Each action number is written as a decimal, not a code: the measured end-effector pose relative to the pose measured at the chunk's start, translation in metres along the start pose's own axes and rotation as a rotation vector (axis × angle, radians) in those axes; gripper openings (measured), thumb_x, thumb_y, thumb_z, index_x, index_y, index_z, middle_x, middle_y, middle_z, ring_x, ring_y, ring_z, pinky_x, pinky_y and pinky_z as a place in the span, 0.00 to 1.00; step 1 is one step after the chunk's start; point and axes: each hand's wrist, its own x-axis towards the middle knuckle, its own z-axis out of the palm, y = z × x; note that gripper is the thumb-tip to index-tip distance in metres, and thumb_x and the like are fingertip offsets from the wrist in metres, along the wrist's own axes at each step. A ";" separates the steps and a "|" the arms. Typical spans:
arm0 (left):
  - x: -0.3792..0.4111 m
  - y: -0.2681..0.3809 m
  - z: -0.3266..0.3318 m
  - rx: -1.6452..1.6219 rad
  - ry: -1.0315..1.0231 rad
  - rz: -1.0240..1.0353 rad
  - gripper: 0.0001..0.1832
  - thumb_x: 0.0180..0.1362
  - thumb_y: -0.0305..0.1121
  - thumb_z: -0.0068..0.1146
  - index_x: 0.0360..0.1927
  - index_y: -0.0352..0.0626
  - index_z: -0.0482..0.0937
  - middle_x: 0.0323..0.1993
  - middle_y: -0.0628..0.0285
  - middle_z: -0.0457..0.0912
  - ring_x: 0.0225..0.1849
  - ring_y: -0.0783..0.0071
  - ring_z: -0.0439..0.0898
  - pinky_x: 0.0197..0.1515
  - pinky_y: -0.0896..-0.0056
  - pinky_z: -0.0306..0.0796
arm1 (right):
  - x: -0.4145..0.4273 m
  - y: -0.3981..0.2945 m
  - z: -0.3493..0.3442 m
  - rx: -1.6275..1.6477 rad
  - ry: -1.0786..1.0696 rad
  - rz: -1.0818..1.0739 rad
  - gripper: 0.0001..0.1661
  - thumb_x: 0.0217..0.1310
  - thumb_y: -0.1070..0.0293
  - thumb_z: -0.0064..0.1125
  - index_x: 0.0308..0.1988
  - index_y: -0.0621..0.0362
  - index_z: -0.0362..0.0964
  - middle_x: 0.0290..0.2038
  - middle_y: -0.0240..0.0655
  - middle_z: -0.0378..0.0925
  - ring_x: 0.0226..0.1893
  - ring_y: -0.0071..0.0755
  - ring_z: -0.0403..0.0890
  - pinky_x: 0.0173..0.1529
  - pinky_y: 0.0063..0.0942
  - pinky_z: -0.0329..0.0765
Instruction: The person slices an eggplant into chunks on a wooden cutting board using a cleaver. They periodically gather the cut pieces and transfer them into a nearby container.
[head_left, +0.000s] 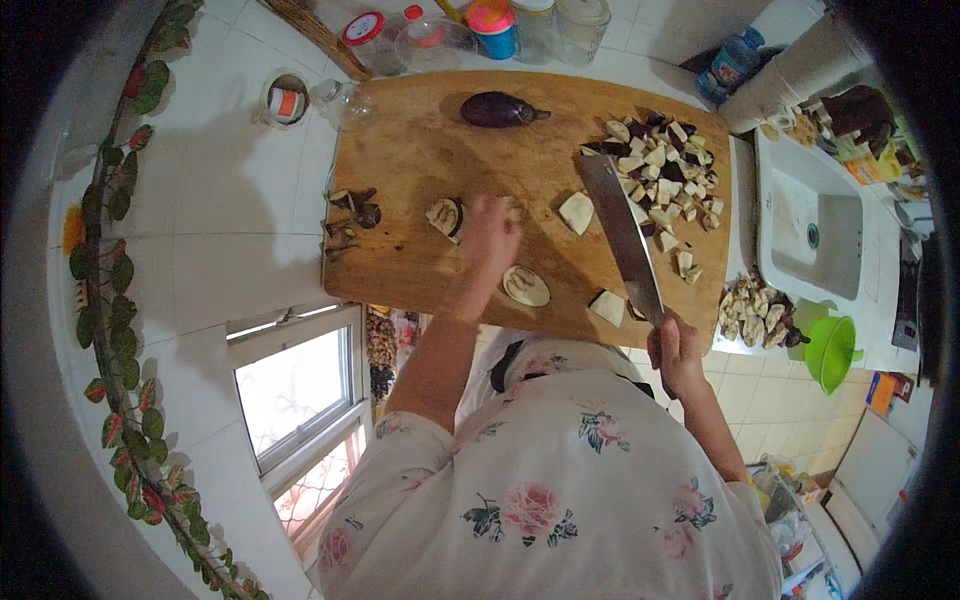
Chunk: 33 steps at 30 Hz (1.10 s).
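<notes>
My right hand (679, 352) grips the handle of a large kitchen knife (624, 225), its broad blade pointing away over the wooden cutting board (405, 150). Blurred, my left hand (491, 225) is over the board's middle, beside a cut eggplant piece (445, 217); a pale piece shows at its fingers, and whether it is held cannot be told. An eggplant slice (526, 286) lies flat near the front edge. Larger eggplant pieces (577, 213) lie left of the blade. Diced eggplant (664, 169) is heaped at the right. A whole eggplant (499, 110) lies at the back.
Eggplant stem ends (356, 210) lie at the board's left edge. Jars and cups, one a blue cup (493, 30), stand behind it, with a plastic bottle (731, 64) at back right. Right of the board are a white sink (810, 217), a pile of scraps (757, 311) and a green bowl (831, 352).
</notes>
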 end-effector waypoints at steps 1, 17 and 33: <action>-0.005 -0.019 -0.002 -0.032 0.188 0.004 0.23 0.52 0.32 0.56 0.51 0.36 0.67 0.46 0.44 0.70 0.46 0.48 0.72 0.48 0.56 0.68 | -0.004 0.001 -0.002 -0.006 0.016 0.007 0.31 0.68 0.49 0.32 0.53 0.67 0.63 0.12 0.28 0.62 0.12 0.18 0.62 0.17 0.19 0.61; 0.021 -0.086 -0.034 -0.217 -0.150 -0.406 0.29 0.47 0.38 0.61 0.55 0.44 0.69 0.55 0.55 0.70 0.55 0.58 0.70 0.55 0.59 0.65 | -0.027 0.033 -0.043 -0.046 -0.045 -0.014 0.33 0.68 0.49 0.33 0.53 0.70 0.63 0.13 0.27 0.62 0.12 0.17 0.62 0.16 0.18 0.60; 0.002 -0.033 -0.052 -0.121 -0.215 -0.412 0.21 0.48 0.31 0.59 0.48 0.44 0.74 0.45 0.51 0.76 0.44 0.61 0.77 0.46 0.63 0.72 | -0.086 0.066 -0.013 -0.069 0.072 -0.014 0.30 0.68 0.50 0.29 0.40 0.68 0.67 0.11 0.28 0.62 0.09 0.19 0.61 0.13 0.21 0.59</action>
